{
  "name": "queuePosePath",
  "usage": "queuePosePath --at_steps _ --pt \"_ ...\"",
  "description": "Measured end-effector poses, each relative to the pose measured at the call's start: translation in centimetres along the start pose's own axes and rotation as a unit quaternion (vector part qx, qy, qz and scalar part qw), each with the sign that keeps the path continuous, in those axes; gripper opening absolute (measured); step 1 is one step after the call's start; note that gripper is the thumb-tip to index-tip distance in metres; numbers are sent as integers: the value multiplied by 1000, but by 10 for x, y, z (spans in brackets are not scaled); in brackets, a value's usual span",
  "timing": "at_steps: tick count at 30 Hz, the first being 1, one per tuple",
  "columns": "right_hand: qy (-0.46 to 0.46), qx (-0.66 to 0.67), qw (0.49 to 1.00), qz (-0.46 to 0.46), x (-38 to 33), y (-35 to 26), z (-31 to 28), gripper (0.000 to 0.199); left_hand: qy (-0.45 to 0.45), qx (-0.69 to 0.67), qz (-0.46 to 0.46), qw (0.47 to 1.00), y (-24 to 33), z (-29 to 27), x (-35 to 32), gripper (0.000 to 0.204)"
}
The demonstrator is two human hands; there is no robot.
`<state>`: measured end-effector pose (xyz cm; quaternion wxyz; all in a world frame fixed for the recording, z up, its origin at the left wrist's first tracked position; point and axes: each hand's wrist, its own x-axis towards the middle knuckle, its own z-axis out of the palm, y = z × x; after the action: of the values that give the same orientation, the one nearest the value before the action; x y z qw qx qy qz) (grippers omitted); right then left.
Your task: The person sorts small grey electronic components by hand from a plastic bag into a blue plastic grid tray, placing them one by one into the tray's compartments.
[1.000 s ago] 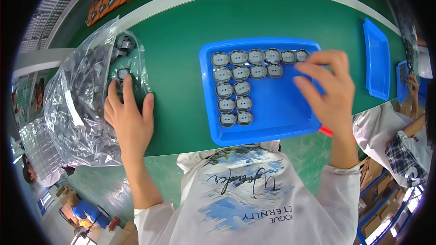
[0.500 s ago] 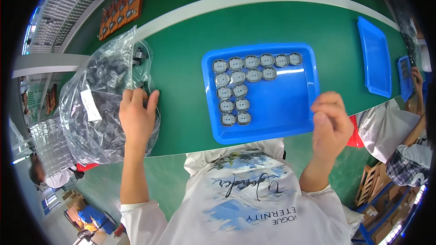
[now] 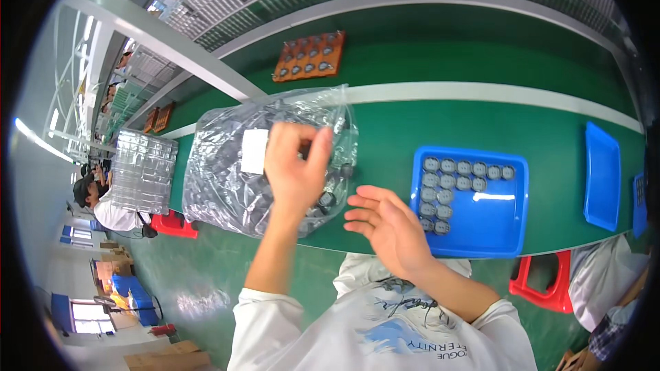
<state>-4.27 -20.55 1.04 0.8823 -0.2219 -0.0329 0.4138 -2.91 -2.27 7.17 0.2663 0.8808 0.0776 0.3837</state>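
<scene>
My left hand point(image 3: 294, 168) is over a clear plastic bag point(image 3: 218, 189) full of small dark grey parts. Its fingers are curled towards the thumb, and I cannot make out what they hold, if anything. Between the bag and a blue tray point(image 3: 474, 223), my right hand point(image 3: 393, 232) is open, fingers apart, with nothing in it. Several round grey parts point(image 3: 448, 165) lie in rows along the tray's far and left sides. Close to the bag's right side, a dark round part point(image 3: 326, 199) shows under or beside the plastic.
An orange board point(image 3: 309, 57) carrying round parts lies behind the bag. Another blue tray point(image 3: 601, 178) stands far right. To the left are stacked clear plastic trays point(image 3: 143, 172). A red stool point(image 3: 543, 282) stands below the table edge, near a person's white sleeve point(image 3: 598, 275).
My view has swung left. My right hand has left the blue tray's right edge and come towards the bag, its fingers opening. My left hand has moved further over the bag, fingers curling.
</scene>
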Motion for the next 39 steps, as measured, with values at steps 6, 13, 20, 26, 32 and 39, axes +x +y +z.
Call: queuePosePath --at_steps 6,13,20,26,32,39 --pt "100 204 962 150 17 8 13 49 -129 -67 126 981 13 15 -74 16" --pt "80 284 948 116 3 -2 8 48 -117 -130 103 979 36 13 -53 15" --pt "177 20 982 58 -54 -7 4 41 -160 -28 -23 986 -8 39 -91 50" --pt "116 -6 993 9 -118 -26 -22 43 -229 94 73 966 -8 58 -97 45" --pt "139 -12 961 -241 -161 -54 -68 40 -150 -29 64 986 -6 93 -65 41" --pt "157 4 945 -287 -192 -156 -135 42 -150 75 25 986 -16 116 -62 34"
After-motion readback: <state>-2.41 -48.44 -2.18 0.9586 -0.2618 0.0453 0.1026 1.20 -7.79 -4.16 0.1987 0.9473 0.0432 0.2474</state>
